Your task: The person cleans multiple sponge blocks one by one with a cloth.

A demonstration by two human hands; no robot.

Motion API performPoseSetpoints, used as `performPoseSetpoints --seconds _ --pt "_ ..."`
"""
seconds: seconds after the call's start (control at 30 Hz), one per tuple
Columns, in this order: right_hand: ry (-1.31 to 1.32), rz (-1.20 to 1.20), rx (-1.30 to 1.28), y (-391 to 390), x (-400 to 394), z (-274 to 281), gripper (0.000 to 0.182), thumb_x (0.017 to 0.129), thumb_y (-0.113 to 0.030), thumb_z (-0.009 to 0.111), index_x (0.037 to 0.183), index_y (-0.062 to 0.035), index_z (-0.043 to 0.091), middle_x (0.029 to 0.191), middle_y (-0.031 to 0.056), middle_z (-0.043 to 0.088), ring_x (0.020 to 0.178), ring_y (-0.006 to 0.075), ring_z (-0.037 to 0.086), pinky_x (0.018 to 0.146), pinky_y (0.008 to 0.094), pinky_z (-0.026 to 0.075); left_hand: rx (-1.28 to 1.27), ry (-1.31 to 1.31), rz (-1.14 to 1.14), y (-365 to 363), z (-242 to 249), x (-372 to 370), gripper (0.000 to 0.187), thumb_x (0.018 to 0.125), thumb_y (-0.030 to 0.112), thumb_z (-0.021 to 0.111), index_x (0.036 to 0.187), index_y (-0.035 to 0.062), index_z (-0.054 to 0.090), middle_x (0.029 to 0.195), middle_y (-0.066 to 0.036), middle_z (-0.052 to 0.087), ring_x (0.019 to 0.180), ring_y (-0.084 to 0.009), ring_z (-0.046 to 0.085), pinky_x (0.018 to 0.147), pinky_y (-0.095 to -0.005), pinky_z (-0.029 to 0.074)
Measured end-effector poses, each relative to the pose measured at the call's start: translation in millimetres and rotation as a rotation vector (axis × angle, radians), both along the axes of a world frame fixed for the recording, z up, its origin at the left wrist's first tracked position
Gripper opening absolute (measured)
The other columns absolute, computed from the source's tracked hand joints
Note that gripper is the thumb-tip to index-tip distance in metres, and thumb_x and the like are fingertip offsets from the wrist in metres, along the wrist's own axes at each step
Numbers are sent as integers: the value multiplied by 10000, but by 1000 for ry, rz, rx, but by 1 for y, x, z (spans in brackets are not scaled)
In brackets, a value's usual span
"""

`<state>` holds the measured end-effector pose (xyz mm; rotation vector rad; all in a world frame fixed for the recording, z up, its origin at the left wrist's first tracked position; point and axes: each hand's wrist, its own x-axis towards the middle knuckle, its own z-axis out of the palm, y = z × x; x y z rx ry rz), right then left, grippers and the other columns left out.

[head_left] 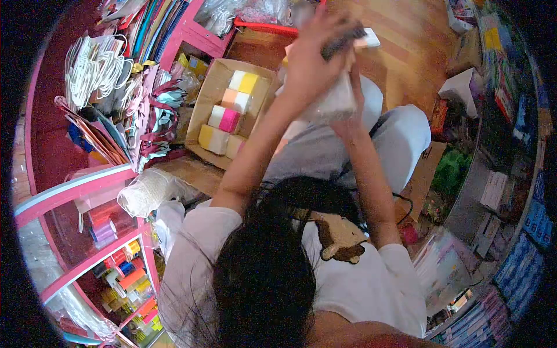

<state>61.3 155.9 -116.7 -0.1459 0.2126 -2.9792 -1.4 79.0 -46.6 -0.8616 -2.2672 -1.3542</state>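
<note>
My left hand is raised over my lap, blurred by motion, its fingers closed round a dark object that I cannot make out. Below it, my right hand grips a pale, whitish packet from beneath and along its right side. Both hands are close together at this packet. To the left of my left forearm, an open cardboard box holds several two-coloured blocks, white with yellow, orange or pink. A small white piece shows just beyond my fingers.
Pink shelving with thread spools stands at left, below bundled white cords and ribbons. A red tray with plastic bags lies ahead. Packed shelves line the right. My bent knees are under my hands.
</note>
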Motion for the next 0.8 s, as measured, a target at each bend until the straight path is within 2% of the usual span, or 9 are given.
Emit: performPoseSetpoints --seconds 0.07,0.17,0.3,0.4,0.5,0.53,0.7,0.77,0.8 --pt "163 169 -156 5 -9 -17 556 853 -497 361 1229 -87 376 1123 93 506 969 220 531 810 348 451 99 13 101 -8 -6 -17 315 724 119 589 1038 92 580 1124 -106 538 1135 -303 425 986 -367 266" --pt "-90 -165 264 19 -5 1 583 849 -515 343 1227 -72 375 1149 103 488 989 236 517 841 362 427 260 -317 70 -15 -11 13 333 737 120 581 1067 79 559 1149 -113 520 1154 -310 403 988 -372 263" --pt "157 28 -64 28 -9 -2 608 847 -522 330 1240 -58 351 1190 122 459 1095 258 444 931 395 354 -264 48 -14 -10 -16 68 397 731 156 600 1117 92 535 1233 -61 466 1190 -308 358 1009 -392 217" --pt "4 -149 225 10 -1 -2 628 835 -528 357 1254 -61 332 1191 132 457 1077 264 462 913 393 377 -334 56 -142 -5 5 53 418 698 144 603 1112 173 554 1221 -57 474 1209 -272 347 1023 -475 120" --pt "-132 -323 510 -11 2 16 651 823 -534 384 1268 -64 312 1191 141 454 1060 269 480 896 391 401 -112 -75 -100 -4 4 14 395 720 132 584 1113 161 551 1221 -59 473 1193 -273 368 1021 -455 152" --pt "-185 -19 280 -5 1 21 603 852 -495 358 1277 -72 295 1169 103 468 1018 246 505 872 389 413 -18 -148 -64 -6 2 -1 383 732 136 576 1114 154 549 1219 -63 475 1187 -275 375 1020 -448 160" --pt "-129 -98 221 15 -1 10 592 852 -500 355 1253 -66 328 1121 107 503 967 229 528 786 363 461 161 -252 6 -16 -22 2 347 784 156 539 1128 119 531 1226 -75 464 1196 -281 359 1016 -419 193" --pt "30 -61 -72 30 -8 -2 594 850 -503 357 1247 -62 333 1132 109 497 991 238 518 812 363 449 -6 -147 3 -12 -20 39 361 774 207 557 1125 126 537 1247 -54 447 1213 -281 334 1007 -432 205" --pt "-139 -149 124 27 -8 8 628 833 -527 370 1258 -65 332 1180 117 467 1060 259 474 927 385 361 -145 -62 3 -9 -17 57 367 765 218 567 1121 133 541 1252 -50 442 1209 -283 337 1003 -445 207"
